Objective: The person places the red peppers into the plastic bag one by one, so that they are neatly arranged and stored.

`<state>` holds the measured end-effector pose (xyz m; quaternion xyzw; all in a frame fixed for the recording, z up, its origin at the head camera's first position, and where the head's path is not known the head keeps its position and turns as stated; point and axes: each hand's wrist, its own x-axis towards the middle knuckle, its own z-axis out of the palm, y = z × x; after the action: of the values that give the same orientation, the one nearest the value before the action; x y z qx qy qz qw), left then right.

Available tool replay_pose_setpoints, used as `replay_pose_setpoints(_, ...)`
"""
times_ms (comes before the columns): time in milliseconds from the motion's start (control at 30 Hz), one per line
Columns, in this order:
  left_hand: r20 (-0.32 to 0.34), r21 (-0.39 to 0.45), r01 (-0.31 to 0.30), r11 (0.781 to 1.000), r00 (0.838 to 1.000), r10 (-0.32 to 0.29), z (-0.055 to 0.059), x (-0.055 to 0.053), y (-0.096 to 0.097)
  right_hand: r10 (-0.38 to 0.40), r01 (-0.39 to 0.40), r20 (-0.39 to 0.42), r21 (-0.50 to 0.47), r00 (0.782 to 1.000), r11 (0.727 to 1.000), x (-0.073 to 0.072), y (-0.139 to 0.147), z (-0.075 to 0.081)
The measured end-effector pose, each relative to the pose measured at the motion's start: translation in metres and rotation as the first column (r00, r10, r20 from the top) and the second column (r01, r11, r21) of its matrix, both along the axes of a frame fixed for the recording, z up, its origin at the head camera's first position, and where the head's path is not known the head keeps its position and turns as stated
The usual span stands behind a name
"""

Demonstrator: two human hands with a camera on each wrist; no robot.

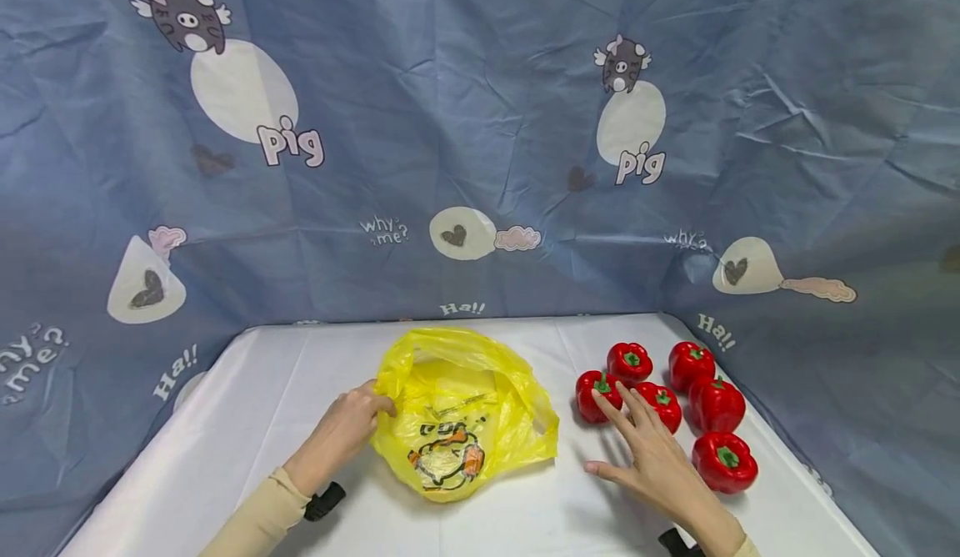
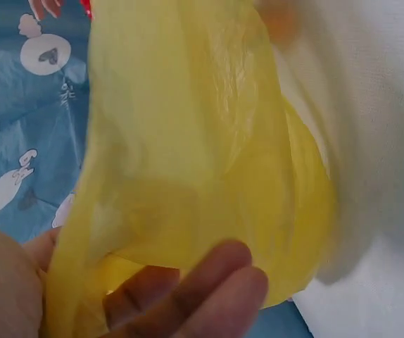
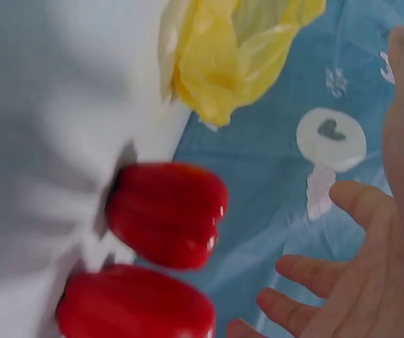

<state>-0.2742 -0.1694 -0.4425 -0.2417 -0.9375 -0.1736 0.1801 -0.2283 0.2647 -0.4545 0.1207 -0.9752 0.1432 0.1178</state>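
Note:
A yellow plastic bag with a printed cartoon stands on the white table, its mouth open upward. My left hand grips the bag's left rim; in the left wrist view the fingers curl at the bag's edge. My right hand hovers over the right side with fingers spread and holds nothing. Nearest its fingertips is a red bell pepper with a green stem, left of the others. In the right wrist view a pepper lies apart from the palm.
Several more red bell peppers are grouped near the right edge of the white table. A blue curtain with pig prints hangs behind and along both sides. Black straps show under the wrists.

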Motion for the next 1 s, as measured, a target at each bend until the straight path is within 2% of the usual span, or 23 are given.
replay_pose_setpoints(167,0.049,-0.046,-0.066,0.997,0.996,0.068,0.002,0.003,-0.005,-0.040,0.040,-0.030,-0.002,0.999,0.999,0.009,0.017,0.003)
replay_pose_setpoints(333,0.125,-0.059,-0.058,0.997,0.990,0.065,0.001,0.004,-0.009,-0.084,0.084,-0.042,-0.007,0.996,0.996,0.017,0.036,0.008)
replay_pose_setpoints(433,0.186,0.004,-0.061,0.998,0.981,0.059,0.001,0.003,-0.009,-0.133,0.133,-0.011,-0.026,0.991,0.991,0.023,0.050,0.012)
replay_pose_setpoints(600,0.246,0.134,-0.067,0.989,0.969,0.032,0.004,0.001,-0.009,-0.213,0.213,0.011,-0.028,0.977,0.977,0.031,0.077,0.012)
replay_pose_setpoints(800,0.326,0.284,-0.097,0.954,0.945,-0.001,0.012,0.000,-0.007,-0.291,0.294,0.058,-0.062,0.955,0.954,0.036,0.101,0.005)
replay_pose_setpoints(900,0.370,0.334,-0.125,0.934,0.929,-0.008,0.016,0.001,-0.007,-0.304,0.313,0.099,-0.097,0.948,0.945,0.037,0.111,0.002)
replay_pose_setpoints(1000,0.390,0.370,-0.128,0.920,0.920,-0.029,0.019,0.002,-0.007,-0.310,0.328,0.142,-0.126,0.940,0.936,0.038,0.120,0.000)
